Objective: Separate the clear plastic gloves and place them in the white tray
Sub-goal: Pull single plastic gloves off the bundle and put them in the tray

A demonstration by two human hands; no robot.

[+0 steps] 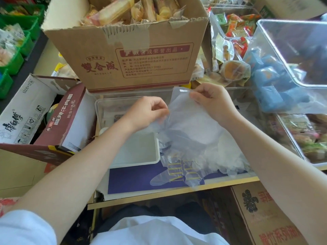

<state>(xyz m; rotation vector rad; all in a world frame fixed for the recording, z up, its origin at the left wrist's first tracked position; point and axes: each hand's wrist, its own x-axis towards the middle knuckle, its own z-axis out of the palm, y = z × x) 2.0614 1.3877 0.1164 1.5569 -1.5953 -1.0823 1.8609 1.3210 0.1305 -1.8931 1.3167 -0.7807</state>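
Note:
A clear plastic glove (185, 121) hangs in the air between my hands, cuff up and fingers trailing down over the dark blue mat. My right hand (212, 101) pinches the cuff's upper right edge. My left hand (148, 112) pinches its left edge, a little lower. Under the hanging glove lies a crumpled pile of clear gloves (224, 156) on the table. The white tray (154, 156) sits just left of the pile, below my left wrist, and looks bare inside.
A large cardboard box (134, 62) of wrapped snacks stands right behind my hands. A clear lidded container (106, 103) sits behind the tray. Clear bins (290, 50) of packets crowd the right side, and opened cartons (53, 117) lie at the left. The table's front edge (177, 191) is near.

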